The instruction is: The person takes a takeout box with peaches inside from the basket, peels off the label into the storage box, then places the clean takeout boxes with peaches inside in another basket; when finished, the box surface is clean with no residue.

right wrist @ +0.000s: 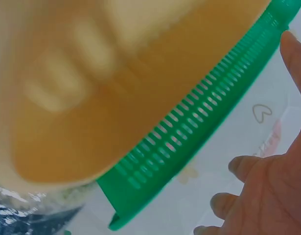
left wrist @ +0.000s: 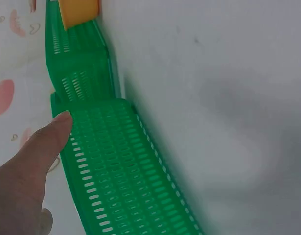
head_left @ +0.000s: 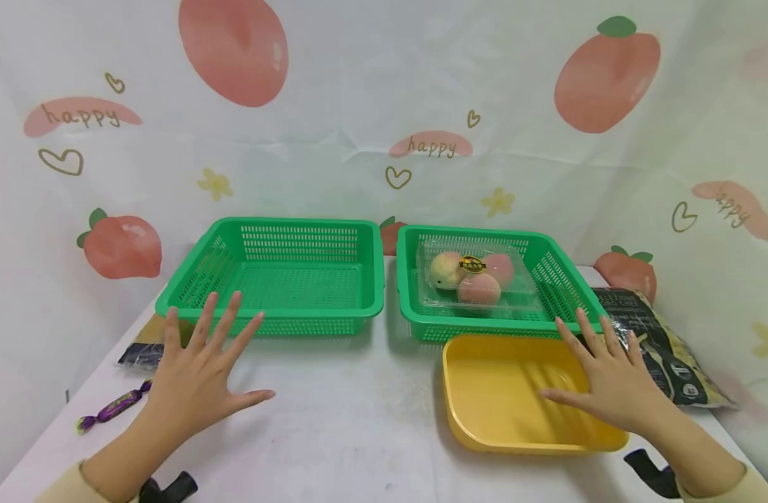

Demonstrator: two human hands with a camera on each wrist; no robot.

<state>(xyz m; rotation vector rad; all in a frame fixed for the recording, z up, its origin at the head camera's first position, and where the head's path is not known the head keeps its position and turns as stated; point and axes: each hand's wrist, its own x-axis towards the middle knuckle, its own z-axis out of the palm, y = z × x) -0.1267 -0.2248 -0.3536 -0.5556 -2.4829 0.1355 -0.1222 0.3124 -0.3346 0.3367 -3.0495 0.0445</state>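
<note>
My left hand (head_left: 192,377) hovers with fingers spread before the left green basket (head_left: 315,314), and it holds nothing. Over the right part of a yellow basin (head_left: 497,391) my right hand (head_left: 616,384) is spread the same way, also without anything in it. Behind the basin, the right green basket (head_left: 484,327) contains a clear plastic box (head_left: 522,297) with peaches (head_left: 480,288) inside. The left wrist view shows my thumb (left wrist: 35,152) in front of the perforated basket (left wrist: 118,161). In the right wrist view, the fingers of my right hand (right wrist: 272,186) stand apart from the basin (right wrist: 106,132).
A purple-wrapped candy (head_left: 116,406) lies left of my left hand, near a plastic package (head_left: 146,349) partly hidden by hand and basket. On the right, a black-and-yellow bag (head_left: 667,349) lies beside the right basket. A peach-print cloth (head_left: 340,84) hangs behind the white table (head_left: 334,433).
</note>
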